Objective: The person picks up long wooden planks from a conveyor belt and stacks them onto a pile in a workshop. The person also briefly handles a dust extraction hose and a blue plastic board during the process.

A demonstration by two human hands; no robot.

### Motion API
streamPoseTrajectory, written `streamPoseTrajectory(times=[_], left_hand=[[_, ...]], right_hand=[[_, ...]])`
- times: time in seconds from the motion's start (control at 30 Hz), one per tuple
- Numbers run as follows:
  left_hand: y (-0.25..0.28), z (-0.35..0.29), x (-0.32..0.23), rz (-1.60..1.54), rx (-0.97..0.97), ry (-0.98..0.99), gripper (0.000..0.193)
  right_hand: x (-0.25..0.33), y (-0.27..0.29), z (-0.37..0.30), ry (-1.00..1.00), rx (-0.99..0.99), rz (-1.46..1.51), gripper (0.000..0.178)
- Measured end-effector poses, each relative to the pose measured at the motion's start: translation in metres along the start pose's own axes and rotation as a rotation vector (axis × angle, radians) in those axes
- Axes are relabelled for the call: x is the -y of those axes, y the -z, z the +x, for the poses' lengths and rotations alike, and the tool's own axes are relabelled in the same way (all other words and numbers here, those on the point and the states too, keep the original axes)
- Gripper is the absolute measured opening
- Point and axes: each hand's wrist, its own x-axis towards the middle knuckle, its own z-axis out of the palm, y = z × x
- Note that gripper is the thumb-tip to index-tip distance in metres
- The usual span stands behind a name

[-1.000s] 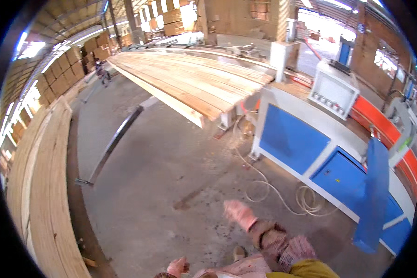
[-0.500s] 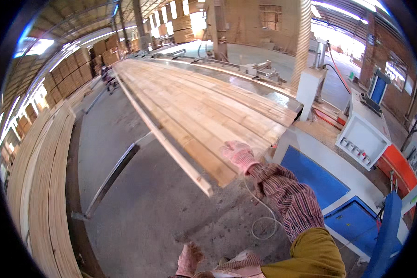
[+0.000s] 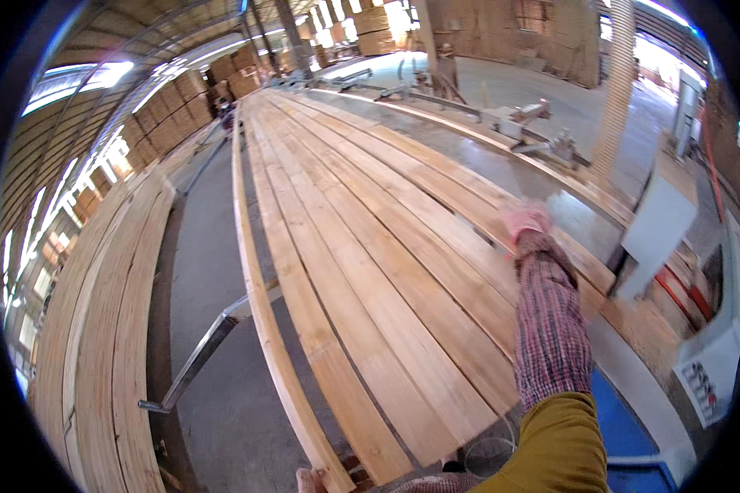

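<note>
Long pale wooden boards (image 3: 370, 271) lie side by side, their near ends close to my body. Along their left edge runs a narrow board (image 3: 263, 312), with a gap between it and the others. At its near end is my left hand (image 3: 307, 480) in a pinkish glove, closed around the wood and mostly cut off by the lower edge. My right arm stretches forward over the boards. The gloved right hand (image 3: 528, 218) is at the right-hand boards; its fingers are blurred and partly hidden, so their grip does not show.
Another stack of long boards (image 3: 99, 329) lies on the left. A metal support bar (image 3: 197, 361) stands between the stacks. On the right are a white machine housing (image 3: 662, 218), a ribbed hose (image 3: 615, 99) and blue panels (image 3: 625, 419). Metal clamps (image 3: 522, 123) line the far side.
The boards now reach nearer to my body and lie further apart. My right hand has moved forward and right, from their near ends. My left hand has come to the narrow board's end.
</note>
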Motion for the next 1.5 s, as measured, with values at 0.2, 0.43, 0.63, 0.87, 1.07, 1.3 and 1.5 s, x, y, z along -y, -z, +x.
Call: streamPoseTrajectory(times=[0.2,0.43,0.63,0.87,1.07,1.3,1.5], left_hand=[[0.002,0.006,0.047,-0.858,-0.046,0.368,0.05],[0.052,-0.013,0.01,-0.888,-0.125,0.305,0.046],[0.165,-0.048,0.057,-0.643,-0.38,0.162,0.063],[0.246,-0.078,0.08,-0.778,-0.451,0.259,0.07],[0.237,-0.075,0.095,-0.435,-0.516,0.269,0.082],[0.212,-0.08,0.045,0.013,-0.688,0.246,0.08],[0.226,-0.111,0.053,-0.425,-0.655,0.322,0.062]], right_hand=[[0.035,0.007,-0.033,-0.082,0.112,-0.063,0.083],[0.049,-0.032,-0.102,0.471,0.178,-0.43,0.034],[0.114,0.014,-0.216,0.333,0.447,-0.17,0.066],[0.147,0.035,-0.291,0.363,0.386,0.012,0.087],[0.131,0.003,-0.262,0.422,0.391,0.038,0.084],[0.102,-0.022,-0.241,0.412,0.566,0.268,0.092],[0.117,0.019,-0.272,0.331,0.558,0.212,0.094]])
